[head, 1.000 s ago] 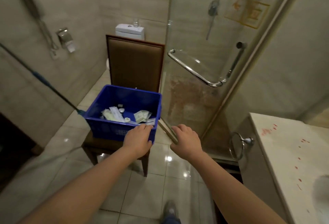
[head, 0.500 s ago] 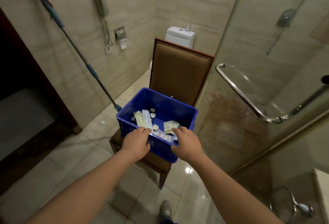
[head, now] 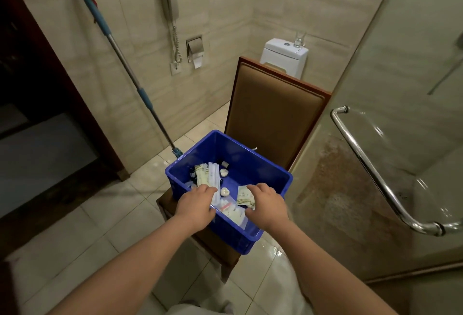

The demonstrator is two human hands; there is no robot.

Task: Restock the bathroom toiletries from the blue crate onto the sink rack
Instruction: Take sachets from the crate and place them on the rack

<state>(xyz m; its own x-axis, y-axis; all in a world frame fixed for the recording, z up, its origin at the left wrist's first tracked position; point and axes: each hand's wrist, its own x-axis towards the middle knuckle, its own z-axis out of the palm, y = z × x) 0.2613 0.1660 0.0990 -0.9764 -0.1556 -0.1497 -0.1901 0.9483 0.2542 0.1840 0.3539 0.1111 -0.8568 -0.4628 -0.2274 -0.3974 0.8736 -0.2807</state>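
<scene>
Both hands are down at the blue crate (head: 253, 164), which sits on the seat of a brown padded chair (head: 275, 104) just beside the glass shower door (head: 400, 89). The left hand (head: 195, 205) is over the near rim, knuckles up, fingers bent down onto a long clear packet (head: 214, 177); its fingertips are hidden, so I can't tell if it has a grip. The right hand (head: 269, 205) hovers over the crate's near right corner, fingers curved down over a printed white sachet (head: 244, 195). Whether it pinches the sachet, I can't tell either. More packets, small dark bottles and white caps (head: 223, 172) lie loose on the crate floor. A blue-handled mop (head: 120, 56) leans on the tiled wall to the left.
</scene>
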